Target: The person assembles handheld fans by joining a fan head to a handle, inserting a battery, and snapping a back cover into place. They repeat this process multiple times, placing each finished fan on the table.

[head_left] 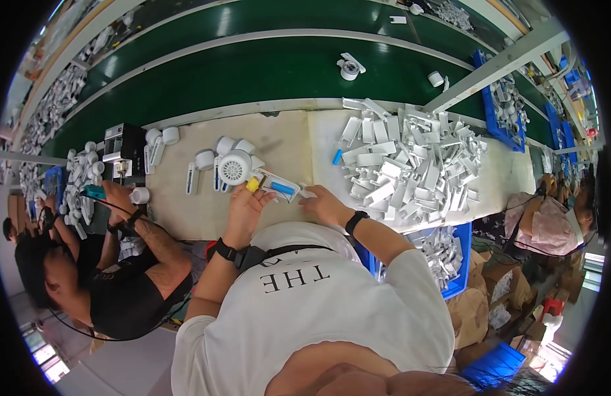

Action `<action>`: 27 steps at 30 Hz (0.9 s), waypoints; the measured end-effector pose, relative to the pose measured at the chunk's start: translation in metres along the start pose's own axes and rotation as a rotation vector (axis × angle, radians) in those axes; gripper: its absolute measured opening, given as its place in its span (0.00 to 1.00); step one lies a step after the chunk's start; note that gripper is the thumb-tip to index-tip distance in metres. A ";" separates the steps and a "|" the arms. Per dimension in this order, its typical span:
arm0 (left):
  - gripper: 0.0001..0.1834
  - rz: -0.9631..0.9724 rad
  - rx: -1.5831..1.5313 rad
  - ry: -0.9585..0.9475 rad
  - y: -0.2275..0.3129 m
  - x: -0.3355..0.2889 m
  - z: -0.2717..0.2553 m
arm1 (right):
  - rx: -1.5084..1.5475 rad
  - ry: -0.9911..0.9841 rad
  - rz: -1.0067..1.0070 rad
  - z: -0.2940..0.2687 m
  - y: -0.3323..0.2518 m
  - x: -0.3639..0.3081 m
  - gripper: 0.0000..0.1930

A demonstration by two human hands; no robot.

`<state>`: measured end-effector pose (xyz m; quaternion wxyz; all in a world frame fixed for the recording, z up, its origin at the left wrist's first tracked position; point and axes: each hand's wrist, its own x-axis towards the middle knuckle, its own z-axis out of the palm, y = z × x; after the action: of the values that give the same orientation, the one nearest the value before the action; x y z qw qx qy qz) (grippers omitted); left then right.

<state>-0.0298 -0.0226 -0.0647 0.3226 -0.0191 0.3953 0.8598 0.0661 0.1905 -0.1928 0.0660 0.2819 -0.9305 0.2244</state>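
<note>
A white handheld fan (235, 167) with a round grille lies in front of me, its handle open on the upper side. Inside the handle sits a blue cylindrical battery (282, 189), with thin wires beside it. My left hand (243, 212) is closed on the fan near where head and handle meet. A small yellow piece (253, 184) shows at its fingertips; whether it is worn or held I cannot tell. At the handle's far end my right hand (325, 206) pinches a small white plastic piece (307, 193).
More white fans (204, 160) lie left of mine. A heap of white plastic covers (411, 162) and a loose blue battery (337, 157) lie right. Beyond runs a green conveyor (253, 69). A blue crate (460, 264) stands below the table edge. Co-workers sit on both sides.
</note>
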 end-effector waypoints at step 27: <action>0.15 0.186 0.047 -0.020 0.006 -0.034 0.011 | -0.009 0.382 0.322 -0.153 -0.129 0.103 0.30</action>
<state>-0.0041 -0.0366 -0.0434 0.2458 0.0336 0.4122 0.8767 0.0515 0.1138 0.0180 0.2054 0.0824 -0.9351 0.2769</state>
